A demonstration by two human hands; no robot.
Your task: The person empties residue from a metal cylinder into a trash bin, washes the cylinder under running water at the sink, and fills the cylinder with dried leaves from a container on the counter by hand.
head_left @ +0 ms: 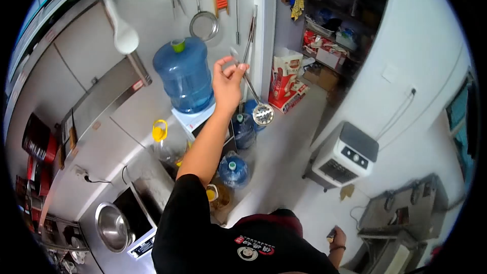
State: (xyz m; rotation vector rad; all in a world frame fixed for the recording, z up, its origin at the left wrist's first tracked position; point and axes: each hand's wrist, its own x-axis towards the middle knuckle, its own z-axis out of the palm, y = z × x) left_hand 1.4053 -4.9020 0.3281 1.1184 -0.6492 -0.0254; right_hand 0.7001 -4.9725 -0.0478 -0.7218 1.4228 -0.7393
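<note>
My left hand (pixel 227 83) is raised at arm's length near the wall, its fingers pinched round the handle of a slotted spoon (pixel 263 114). The spoon's round, perforated metal head hangs down to the right of the hand. Behind the hand stands a large blue water jug (pixel 185 73) with a green cap. Low at my side, my right hand (pixel 337 238) is closed round a small dark object (pixel 331 235) with a lighter end; its kind is not clear.
On the wall hang a strainer (pixel 204 25) and other utensils. More water jugs (pixel 234 171) and an oil bottle (pixel 219 196) stand below. A steel bowl (pixel 112 227) sits at lower left. A white air cooler (pixel 345 155) stands right of the doorway, with a flour sack (pixel 286 81) inside.
</note>
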